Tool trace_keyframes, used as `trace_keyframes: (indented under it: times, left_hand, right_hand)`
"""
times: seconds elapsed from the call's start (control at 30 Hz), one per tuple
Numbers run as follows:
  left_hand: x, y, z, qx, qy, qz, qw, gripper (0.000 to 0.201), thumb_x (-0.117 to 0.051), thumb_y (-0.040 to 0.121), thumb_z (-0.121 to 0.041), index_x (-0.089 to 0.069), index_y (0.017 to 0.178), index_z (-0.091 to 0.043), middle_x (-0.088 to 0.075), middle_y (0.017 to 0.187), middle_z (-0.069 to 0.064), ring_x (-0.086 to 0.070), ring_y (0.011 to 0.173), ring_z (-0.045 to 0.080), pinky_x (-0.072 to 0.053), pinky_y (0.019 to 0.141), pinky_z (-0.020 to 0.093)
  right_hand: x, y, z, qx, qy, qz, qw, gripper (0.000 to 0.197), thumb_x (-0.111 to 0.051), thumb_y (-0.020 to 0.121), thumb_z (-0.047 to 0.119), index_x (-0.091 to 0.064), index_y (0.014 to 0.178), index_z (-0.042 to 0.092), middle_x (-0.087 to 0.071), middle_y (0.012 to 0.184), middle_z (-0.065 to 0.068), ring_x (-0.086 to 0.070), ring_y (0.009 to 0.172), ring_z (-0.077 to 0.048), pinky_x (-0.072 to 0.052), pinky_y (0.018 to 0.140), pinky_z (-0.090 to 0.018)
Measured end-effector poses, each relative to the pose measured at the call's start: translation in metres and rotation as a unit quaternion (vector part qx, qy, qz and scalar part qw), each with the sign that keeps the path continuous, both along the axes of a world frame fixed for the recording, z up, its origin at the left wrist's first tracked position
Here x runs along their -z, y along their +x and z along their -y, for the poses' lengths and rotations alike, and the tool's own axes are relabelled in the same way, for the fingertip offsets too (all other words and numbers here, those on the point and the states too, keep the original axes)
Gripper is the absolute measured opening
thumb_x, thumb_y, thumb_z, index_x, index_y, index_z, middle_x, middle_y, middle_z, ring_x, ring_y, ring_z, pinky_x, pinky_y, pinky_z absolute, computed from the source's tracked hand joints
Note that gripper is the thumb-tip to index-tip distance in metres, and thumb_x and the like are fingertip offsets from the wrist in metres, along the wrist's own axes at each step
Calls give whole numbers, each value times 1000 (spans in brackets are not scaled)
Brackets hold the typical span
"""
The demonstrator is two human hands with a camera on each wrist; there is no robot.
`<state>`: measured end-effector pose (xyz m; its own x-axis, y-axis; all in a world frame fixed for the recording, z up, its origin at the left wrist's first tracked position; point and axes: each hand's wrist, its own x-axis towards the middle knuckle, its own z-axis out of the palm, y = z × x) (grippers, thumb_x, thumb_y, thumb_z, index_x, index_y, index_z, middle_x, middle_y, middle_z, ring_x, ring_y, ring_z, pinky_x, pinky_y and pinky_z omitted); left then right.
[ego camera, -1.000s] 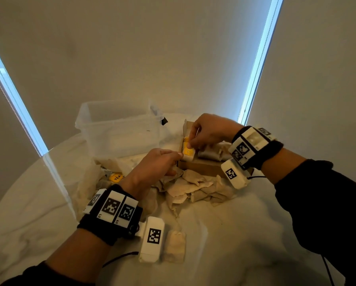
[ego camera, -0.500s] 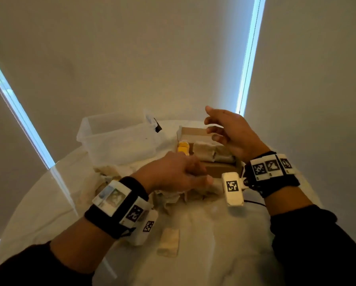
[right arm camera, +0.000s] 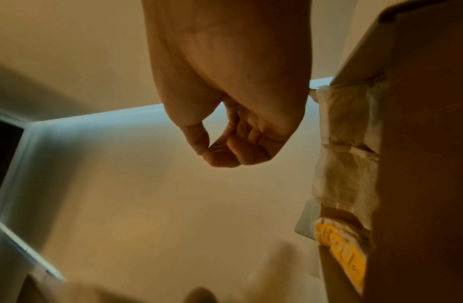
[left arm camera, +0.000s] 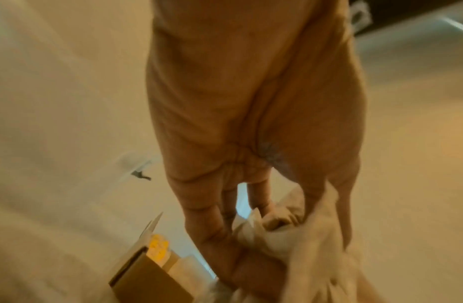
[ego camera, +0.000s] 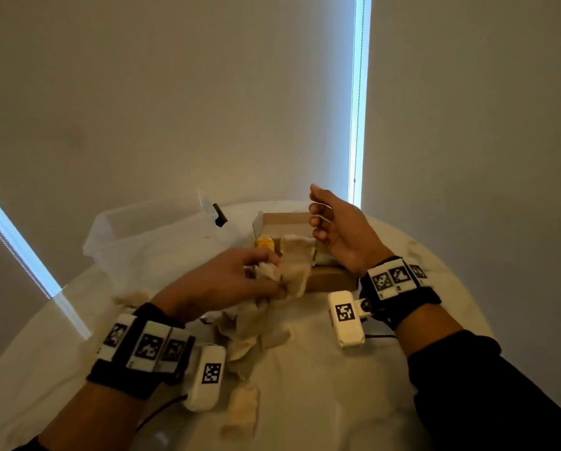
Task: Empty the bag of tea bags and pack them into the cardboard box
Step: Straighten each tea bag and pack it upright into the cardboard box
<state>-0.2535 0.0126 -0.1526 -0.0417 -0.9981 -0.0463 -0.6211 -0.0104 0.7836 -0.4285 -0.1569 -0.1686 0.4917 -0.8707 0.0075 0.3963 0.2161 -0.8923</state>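
Note:
My left hand point(ego camera: 272, 278) grips a bunch of pale tea bags point(ego camera: 293, 271) just off the cardboard box's point(ego camera: 328, 279) near left corner; the left wrist view shows its fingers point(left arm camera: 212, 231) curled round the tea bags point(left arm camera: 302, 246). Packed bags and one with a yellow tag point(ego camera: 265, 244) stand inside the box. My right hand point(ego camera: 319, 219) hovers over the box's right side, fingers loosely curled and holding nothing point(right arm camera: 219, 151). More tea bags point(ego camera: 249, 323) lie piled on the table under my left wrist. The bag itself I cannot make out.
A clear plastic tub point(ego camera: 149, 236) stands at the back left, beside the box. One lone tea bag point(ego camera: 243, 411) lies near the front of the round white table point(ego camera: 321, 402). Walls with window strips stand close behind.
My right hand has let go of the yellow-tagged bag in the box and risen to the right. My left hand has lifted a bunch of tea bags from the pile toward the box.

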Motion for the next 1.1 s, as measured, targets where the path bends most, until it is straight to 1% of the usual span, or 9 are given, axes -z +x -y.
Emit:
trace_keyframes:
  times: [0.13, 0.23, 0.33, 0.43, 0.6, 0.7, 0.8, 0.97, 1.1]
  left_hand:
    - [10, 26, 6, -92, -58, -245, 963, 15, -67, 100, -17, -77, 109, -12, -76, 109, 11, -70, 105, 30, -56, 92, 36]
    - [22, 33, 6, -126, -35, -454, 881, 24, -53, 102, -16, -74, 101, -4, -69, 101, 19, -67, 94, 32, -57, 88, 39]
    - [27, 34, 3, -141, -31, -615, 775, 36, -40, 102, -15, -72, 90, -4, -64, 93, 14, -67, 84, 27, -61, 86, 39]
    - [33, 33, 3, -172, -67, -664, 725, 47, -34, 101, -21, -71, 79, -2, -68, 87, 17, -72, 76, 31, -66, 77, 43]
    - [35, 32, 8, -191, -57, -645, 738, 50, -56, 97, -56, -67, 86, -9, -63, 90, 15, -64, 84, 32, -55, 84, 43]
    - [38, 32, 14, -178, -39, -557, 810, 57, -65, 97, -65, -75, 106, -9, -63, 115, 25, -63, 98, 37, -52, 99, 53]
    - [38, 30, 15, -209, -41, -527, 823, 74, -68, 93, -69, -73, 131, -6, -65, 137, 30, -65, 124, 45, -46, 116, 60]
    - [37, 30, 19, -317, -110, -448, 829, 42, -67, 98, -59, -69, 80, -22, -69, 70, -1, -66, 66, 15, -57, 62, 31]
    - [39, 31, 19, -325, -135, -440, 826, 39, -65, 99, -60, -68, 86, -24, -64, 74, -6, -53, 56, 9, -38, 44, 23]
  right_hand:
    - [-4, 18, -21, -60, -77, -50, 994, 39, -72, 99, 45, -72, 114, 10, -73, 99, -6, -69, 92, -21, -57, 75, -29]
    - [-10, 35, -43, -151, -136, -125, 971, 50, -71, 94, 55, -74, 124, 16, -76, 121, -5, -70, 119, -24, -57, 105, -43]
    - [-13, 53, -61, -161, -199, -206, 945, 43, -80, 85, 51, -74, 121, 29, -77, 118, 1, -73, 113, -20, -61, 101, -46]
    - [-8, 70, -73, -118, -244, -247, 930, 30, -83, 90, 36, -73, 117, 30, -74, 113, 1, -75, 99, -19, -67, 84, -40]
    - [6, 73, -80, -82, -232, -221, 944, 31, -84, 90, 31, -73, 115, 15, -77, 104, -14, -69, 65, -16, -60, 60, -26]
    - [9, 69, -80, -82, -211, -194, 955, 31, -82, 91, 35, -75, 112, 14, -78, 97, -16, -67, 63, -21, -60, 64, -34]
    - [12, 66, -74, -61, -214, -170, 960, 30, -81, 92, 38, -78, 109, 14, -80, 96, -14, -69, 73, -24, -59, 70, -35]
    - [13, 64, -68, -48, -145, -61, 986, 15, -72, 101, 27, -70, 103, 12, -74, 97, -7, -68, 84, -18, -52, 63, -29]
    - [14, 63, -63, -25, -91, 10, 995, 17, -64, 105, 25, -64, 113, 10, -74, 104, -12, -70, 78, -15, -54, 58, -27]
